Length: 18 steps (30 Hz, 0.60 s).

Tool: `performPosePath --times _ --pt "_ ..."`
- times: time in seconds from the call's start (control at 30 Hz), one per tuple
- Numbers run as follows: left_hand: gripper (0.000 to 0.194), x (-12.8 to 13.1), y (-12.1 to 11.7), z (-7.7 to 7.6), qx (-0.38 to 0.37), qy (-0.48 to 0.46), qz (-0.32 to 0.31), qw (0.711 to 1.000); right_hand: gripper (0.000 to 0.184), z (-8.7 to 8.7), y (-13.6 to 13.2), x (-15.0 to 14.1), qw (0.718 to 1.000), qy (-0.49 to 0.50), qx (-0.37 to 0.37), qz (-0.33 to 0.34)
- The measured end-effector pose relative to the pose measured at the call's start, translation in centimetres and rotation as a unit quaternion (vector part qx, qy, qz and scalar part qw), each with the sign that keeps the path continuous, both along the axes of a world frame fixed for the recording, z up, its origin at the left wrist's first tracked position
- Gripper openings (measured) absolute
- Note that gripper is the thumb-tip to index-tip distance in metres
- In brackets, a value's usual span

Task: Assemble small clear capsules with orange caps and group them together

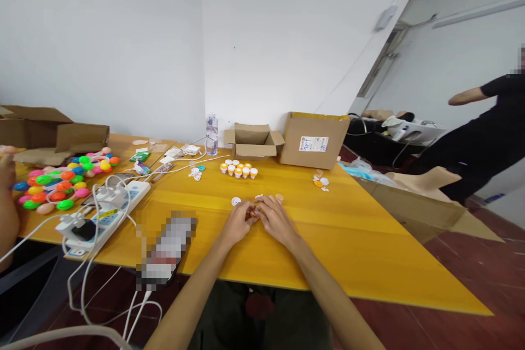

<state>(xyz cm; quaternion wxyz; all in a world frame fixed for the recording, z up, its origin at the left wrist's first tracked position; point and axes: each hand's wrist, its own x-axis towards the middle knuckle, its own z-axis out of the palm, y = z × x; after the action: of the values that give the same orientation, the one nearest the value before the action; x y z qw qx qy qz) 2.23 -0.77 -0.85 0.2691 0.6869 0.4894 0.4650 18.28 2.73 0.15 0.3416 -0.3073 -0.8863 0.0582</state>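
Note:
My left hand (238, 222) and my right hand (275, 220) meet over the table, fingertips pinched together. Between them shows a small orange piece (254, 215), mostly covered by the fingers, so its kind is unclear. Just beyond my left hand lies a round white piece (235, 201). A small white part (258, 196) and a pale disc (279, 197) lie by the fingers of my right hand. Farther back, several small white-and-orange cup-shaped pieces (238, 173) stand in a tight group.
An open carton (256, 150), a closed carton (314, 142) and a water bottle (211, 136) line the wall. On the left are colourful balls (61, 186), a power strip (110, 219) with cables, a phone (166, 251) and another person's arm (7, 202). Another person stands at right.

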Motion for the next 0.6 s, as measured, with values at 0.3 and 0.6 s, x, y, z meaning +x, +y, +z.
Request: performPosePath --times 0.3,0.6 --pt "0.017 0.09 -0.08 0.26 -0.003 0.000 0.000 1.000 0.019 0.61 -0.15 0.06 1.000 -0.011 0.009 0.008" --pt "0.017 0.09 -0.22 0.43 0.001 0.007 0.001 1.000 0.015 0.48 -0.17 0.10 0.999 -0.033 0.022 -0.008"
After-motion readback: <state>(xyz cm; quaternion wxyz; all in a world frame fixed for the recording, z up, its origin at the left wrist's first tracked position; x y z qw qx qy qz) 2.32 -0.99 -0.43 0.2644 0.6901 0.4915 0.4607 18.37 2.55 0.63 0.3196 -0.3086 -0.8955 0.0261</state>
